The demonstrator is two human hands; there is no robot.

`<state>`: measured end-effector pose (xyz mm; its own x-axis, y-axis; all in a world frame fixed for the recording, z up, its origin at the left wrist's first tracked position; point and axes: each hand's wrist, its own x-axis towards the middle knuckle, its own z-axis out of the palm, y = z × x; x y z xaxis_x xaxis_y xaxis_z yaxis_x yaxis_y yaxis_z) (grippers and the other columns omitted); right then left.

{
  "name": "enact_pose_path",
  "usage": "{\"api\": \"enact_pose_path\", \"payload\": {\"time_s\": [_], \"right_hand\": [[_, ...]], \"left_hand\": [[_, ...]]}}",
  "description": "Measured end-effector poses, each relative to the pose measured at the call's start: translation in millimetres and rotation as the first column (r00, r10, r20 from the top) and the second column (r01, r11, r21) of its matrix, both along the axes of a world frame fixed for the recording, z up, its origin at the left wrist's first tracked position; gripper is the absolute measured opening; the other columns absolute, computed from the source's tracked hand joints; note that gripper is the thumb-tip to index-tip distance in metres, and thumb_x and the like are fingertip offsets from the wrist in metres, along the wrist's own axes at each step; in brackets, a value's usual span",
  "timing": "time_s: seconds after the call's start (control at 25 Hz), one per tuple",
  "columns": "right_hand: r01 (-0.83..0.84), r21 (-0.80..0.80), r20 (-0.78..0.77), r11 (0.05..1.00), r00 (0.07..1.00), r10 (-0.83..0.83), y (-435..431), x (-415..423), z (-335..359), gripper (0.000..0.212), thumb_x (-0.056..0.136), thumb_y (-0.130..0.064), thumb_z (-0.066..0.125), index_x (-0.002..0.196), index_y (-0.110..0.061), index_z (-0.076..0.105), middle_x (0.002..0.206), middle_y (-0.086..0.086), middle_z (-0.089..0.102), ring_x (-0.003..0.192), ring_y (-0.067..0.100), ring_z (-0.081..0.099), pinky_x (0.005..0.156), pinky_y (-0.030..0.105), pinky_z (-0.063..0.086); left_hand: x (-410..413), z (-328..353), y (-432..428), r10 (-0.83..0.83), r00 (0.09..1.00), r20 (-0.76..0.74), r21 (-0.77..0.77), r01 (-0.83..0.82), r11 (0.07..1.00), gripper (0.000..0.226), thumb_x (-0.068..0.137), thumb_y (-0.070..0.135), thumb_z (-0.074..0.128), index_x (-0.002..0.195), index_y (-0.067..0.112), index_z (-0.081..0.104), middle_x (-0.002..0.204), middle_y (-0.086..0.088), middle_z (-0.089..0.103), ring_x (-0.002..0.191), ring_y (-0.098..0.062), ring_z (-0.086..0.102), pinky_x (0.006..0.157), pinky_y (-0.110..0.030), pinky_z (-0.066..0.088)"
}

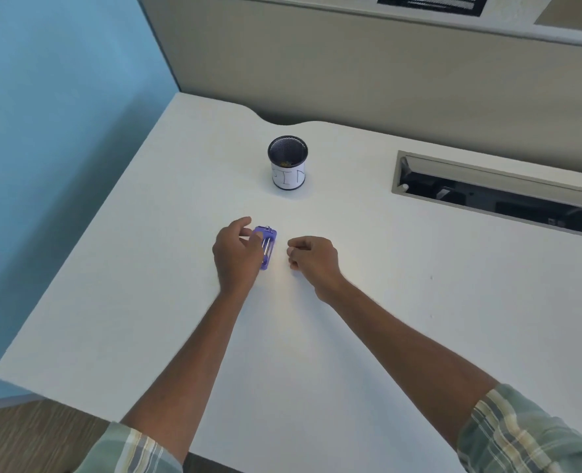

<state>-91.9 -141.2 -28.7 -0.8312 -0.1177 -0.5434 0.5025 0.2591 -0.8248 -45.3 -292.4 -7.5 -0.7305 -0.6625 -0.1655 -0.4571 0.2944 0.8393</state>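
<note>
Evidently mid-grasp: my left hand [236,257] gripped the purple holder [268,245] near the desk's [351,336] middle. My right hand [311,259] sat curled just beside it, and I cannot tell if it pinched anything. Next, I judge, the holder needed steadying for two-handed work. Toward the far edge, the mesh cup's [287,151] label [288,177] seemingly read "PIN".

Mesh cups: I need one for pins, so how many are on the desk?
1. The mesh cup stands on the desk, beyond the left hand and right hand. A black mesh thing at the top edge is cut off.
</note>
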Motion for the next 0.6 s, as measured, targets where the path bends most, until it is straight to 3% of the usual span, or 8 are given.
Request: {"api": "enact_pose_path", "payload": {"time_s": [0.12,0.32,0.48,0.6], "right_hand": [[0.035,0.018,-0.050,0.999,0.998,-0.034,52,-2,0,0.017,0.097,-0.009,0.072,0.112,-0.008,0.081,0.094,0.002,0.080,0.075,0.016,0.071,0.088,0.040,0.067],[0.109,0.135,-0.126,0.985,0.988,-0.092,147,-6,7,0.012,0.097,-0.012,0.073,0.106,-0.014,0.081,0.090,-0.001,0.081,0.074,0.015,0.073,0.084,0.034,0.066],[0.163,0.239,-0.172,0.957,0.977,-0.124,220,-8,9,0.010,0.097,-0.013,0.073,0.095,-0.019,0.081,0.085,-0.004,0.080,0.071,0.016,0.072,0.077,0.032,0.065],[0.121,0.386,-0.251,0.915,0.968,-0.022,263,-8,8,0.013,0.098,-0.012,0.069,0.092,-0.016,0.080,0.086,-0.008,0.078,0.077,0.013,0.071,0.076,0.030,0.061]], "left_hand": [[1,3,41,-0.096,0.993,-0.069,-0.035,0.094,0.995,0.031,0.099,0.013,0.064,0.126,0.019,0.078,0.101,0.007,0.075,0.088,0.004,0.069,0.092,-0.032,0.060],[4,-5,127,-0.339,0.938,-0.069,0.032,0.342,0.939,0.022,0.097,0.018,0.074,0.117,0.021,0.083,0.089,0.009,0.078,0.082,0.003,0.071,0.078,-0.013,0.054],[14,-17,201,-0.493,0.869,-0.034,0.053,0.494,0.868,0.020,0.096,0.019,0.077,0.115,0.020,0.084,0.100,0.007,0.083,0.090,-0.006,0.076,0.090,-0.027,0.062],[22,-26,241,-0.586,0.810,0.021,0.015,0.585,0.811,0.023,0.097,0.020,0.075,0.119,0.020,0.082,0.106,0.006,0.081,0.092,-0.009,0.074,0.092,-0.032,0.061]]}}
